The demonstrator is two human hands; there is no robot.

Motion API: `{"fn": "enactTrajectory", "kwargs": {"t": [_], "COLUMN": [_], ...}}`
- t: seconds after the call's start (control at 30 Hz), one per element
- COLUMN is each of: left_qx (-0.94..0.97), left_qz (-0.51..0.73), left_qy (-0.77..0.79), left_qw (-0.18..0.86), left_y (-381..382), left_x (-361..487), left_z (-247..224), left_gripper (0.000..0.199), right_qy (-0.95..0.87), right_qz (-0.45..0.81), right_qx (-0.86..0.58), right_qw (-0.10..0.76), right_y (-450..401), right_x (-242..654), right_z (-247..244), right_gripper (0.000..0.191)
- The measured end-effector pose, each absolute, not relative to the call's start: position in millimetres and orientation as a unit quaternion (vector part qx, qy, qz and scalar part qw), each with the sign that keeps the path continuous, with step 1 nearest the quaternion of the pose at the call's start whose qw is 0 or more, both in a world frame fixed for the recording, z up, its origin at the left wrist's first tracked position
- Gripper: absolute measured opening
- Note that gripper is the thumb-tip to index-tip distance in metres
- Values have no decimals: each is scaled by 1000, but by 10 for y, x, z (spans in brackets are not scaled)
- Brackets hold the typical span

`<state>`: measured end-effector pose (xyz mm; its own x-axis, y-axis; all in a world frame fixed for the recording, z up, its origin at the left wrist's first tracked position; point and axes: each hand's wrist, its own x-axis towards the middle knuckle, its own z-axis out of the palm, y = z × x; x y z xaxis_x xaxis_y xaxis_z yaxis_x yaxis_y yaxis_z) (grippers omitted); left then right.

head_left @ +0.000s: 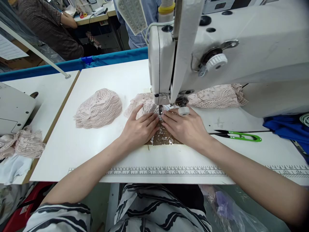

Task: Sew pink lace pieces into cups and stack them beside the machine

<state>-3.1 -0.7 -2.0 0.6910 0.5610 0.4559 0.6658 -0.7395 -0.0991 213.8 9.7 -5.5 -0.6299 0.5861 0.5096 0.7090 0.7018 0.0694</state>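
Note:
A pale pink lace piece (142, 102) lies under the needle area of a white sewing machine (162, 61). My left hand (141, 129) rests flat on its near left side, thumb spread away and fingertips close to the presser foot (160, 110). From the right, my right hand (184, 125) lies with its fingers stretched toward the same foot, partly behind the machine's round white knob (183, 111). Beneath and between both hands is a brown plate with shiny clear film (165, 137). The lace edge right at the needle is mostly hidden by fingers.
A stack of lace pieces (98, 109) lies to the left, and more lace (217, 96) behind the machine head. Green thread snips (241, 136) and blue cloth (285, 129) are at the right. A printed ruler (159, 171) runs along the front edge. Two people are beyond the table.

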Motion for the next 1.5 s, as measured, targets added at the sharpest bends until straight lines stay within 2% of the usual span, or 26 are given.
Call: {"fn": "enactTrajectory", "kwargs": {"t": [0.4,0.57,0.8,0.9,1.0,1.1,1.17,1.27,1.3,1.4,1.5], "left_qx": [-902,-890,-840,-848,-874,-847,-835,-814,-802,-759,-692], "left_qz": [-193,-189,-133,-101,-39,-12,-23,-84,-109,-156,-216], "left_qy": [-371,-409,-520,-519,-470,-453,-452,-452,-457,-496,-523], "left_qw": [104,75,86,47,-116,-279,-314,-356,-369,-391,-449], "left_y": [101,90,96,94,9,-146,-239,-330,-355,-442,-535], "left_x": [-46,-66,-212,-270,-300,-295,-311,-475,-578,-998,-1439], "left_z": [-75,-51,90,238,481,723,826,872,864,785,662], "left_gripper": [32,34,24,20,19,18,18,22,22,15,26], "right_qy": [-893,-895,-900,-916,-923,-908,-876,-810,-792,-759,-739], "right_qz": [-140,-94,-132,-59,51,197,298,429,464,521,534], "right_qx": [-367,-375,-339,-293,-255,-266,-306,-335,-330,-313,-305], "right_qw": [221,222,238,268,285,257,224,217,221,231,277], "right_y": [123,116,119,107,26,-126,-216,-241,-218,-105,9], "right_x": [2204,2210,2235,2209,2112,1952,1838,1675,1621,1455,1260], "right_z": [2,38,7,-19,14,137,240,353,375,408,436], "right_gripper": [26,26,27,36,45,48,41,14,10,13,17]}}
